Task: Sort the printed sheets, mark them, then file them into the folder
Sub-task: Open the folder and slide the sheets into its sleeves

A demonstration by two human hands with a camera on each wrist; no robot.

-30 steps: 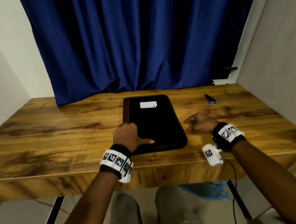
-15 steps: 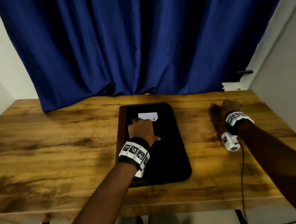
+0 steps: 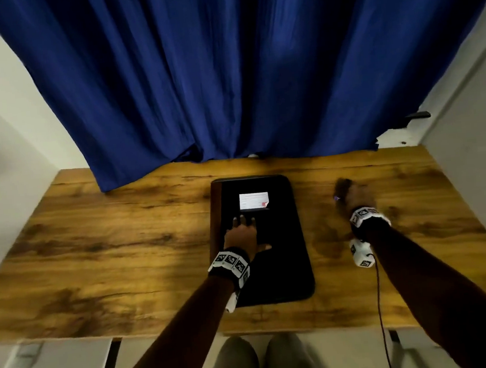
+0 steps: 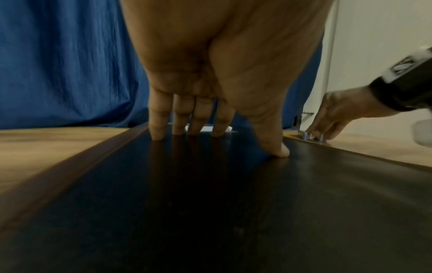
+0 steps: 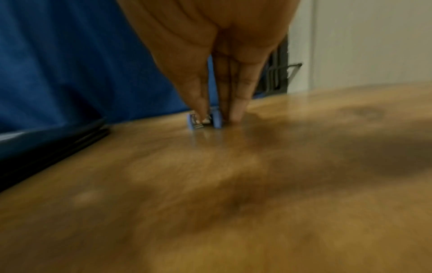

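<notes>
The left hand (image 3: 242, 237) lies flat on the closed black folder (image 3: 284, 257), its fingers (image 4: 158, 118) straight and close together, tips pressing the cover just short of the white label (image 3: 254, 201), thumb spread to the side. The right hand (image 3: 353, 197) reaches down to the wooden table (image 3: 123, 248) right of the folder, thumb and fingers closing around a small blue-and-black pen (image 5: 204, 120) lying on the wood; whether the pinch is complete cannot be told.

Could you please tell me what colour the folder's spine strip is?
Reddish brown, along the black folder's left edge; the head view shows it best.
</notes>
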